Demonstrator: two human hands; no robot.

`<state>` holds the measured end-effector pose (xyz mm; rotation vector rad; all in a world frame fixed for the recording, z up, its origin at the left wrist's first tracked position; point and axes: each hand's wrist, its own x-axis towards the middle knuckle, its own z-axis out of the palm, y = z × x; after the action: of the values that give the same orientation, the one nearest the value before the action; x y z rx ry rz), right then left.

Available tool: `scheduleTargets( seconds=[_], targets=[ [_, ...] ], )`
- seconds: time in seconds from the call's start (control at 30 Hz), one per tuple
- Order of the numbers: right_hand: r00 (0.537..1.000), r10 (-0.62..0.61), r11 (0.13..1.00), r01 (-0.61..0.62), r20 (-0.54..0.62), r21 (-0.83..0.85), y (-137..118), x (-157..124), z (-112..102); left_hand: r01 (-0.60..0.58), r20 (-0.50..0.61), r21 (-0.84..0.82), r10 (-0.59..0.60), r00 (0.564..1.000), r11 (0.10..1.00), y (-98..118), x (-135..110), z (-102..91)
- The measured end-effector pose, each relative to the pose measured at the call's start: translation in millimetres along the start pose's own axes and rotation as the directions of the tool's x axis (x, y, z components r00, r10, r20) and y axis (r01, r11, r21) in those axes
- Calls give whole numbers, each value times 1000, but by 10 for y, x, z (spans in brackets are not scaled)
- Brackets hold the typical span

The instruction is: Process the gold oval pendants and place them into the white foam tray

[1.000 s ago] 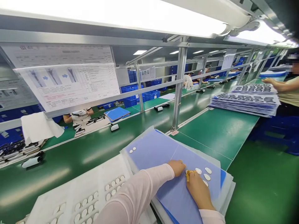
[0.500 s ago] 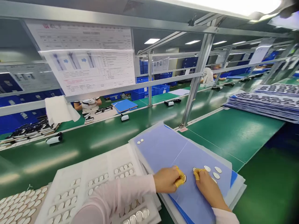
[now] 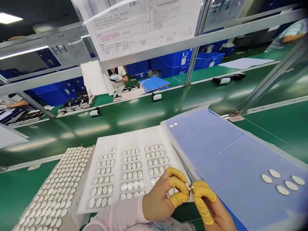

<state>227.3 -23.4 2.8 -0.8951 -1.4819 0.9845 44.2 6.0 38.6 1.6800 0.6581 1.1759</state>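
Observation:
My left hand (image 3: 163,199) and my right hand (image 3: 209,205) meet at the bottom centre, both wearing yellow finger cots. Their fingertips pinch one small shiny oval piece (image 3: 191,190) between them, just over the near right corner of a white tray (image 3: 120,141). That tray holds rows of oval metal pieces in pockets. To the right lies a stack of blue sheets (image 3: 216,144) with several loose oval pieces (image 3: 279,181) near its right end and two small discs (image 3: 173,125) at its far left corner.
A second white tray (image 3: 60,186) packed with ovals lies at the left. Behind runs a green conveyor belt (image 3: 134,115) carrying white and black devices (image 3: 157,96). Paper sheets hang from an aluminium rail (image 3: 168,48). Other people work across the line, among blue crates.
The camera tilted down and left. Both hands came off the blue sheet toward the white tray and now pinch one oval piece together.

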Motion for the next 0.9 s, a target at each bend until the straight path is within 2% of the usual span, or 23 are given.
scheduleTargets(
  seconds=[0.1,0.2,0.43,0.63,0.77,0.9],
  targets=[
    [997,-4,997,-2,77,72,-44,110,258,3,-59,-5,-3,998,1000,29,-140,-130],
    [990,32,997,-43,141,71,-78,153,378,40,-63,-10,-41,997,999,49,-268,-268],
    [957,162,983,-178,240,43,-89,135,512,31,-108,18,-29,994,999,54,-412,-475],
    [950,193,972,-219,247,80,-84,204,607,49,-81,111,-40,996,993,15,-460,-560],
    [938,224,965,-252,265,77,-69,198,630,74,-109,134,-60,992,988,-33,-490,-571],
    [929,212,962,-252,303,101,-41,190,621,26,-138,191,0,990,981,-35,-485,-585]
  ],
)
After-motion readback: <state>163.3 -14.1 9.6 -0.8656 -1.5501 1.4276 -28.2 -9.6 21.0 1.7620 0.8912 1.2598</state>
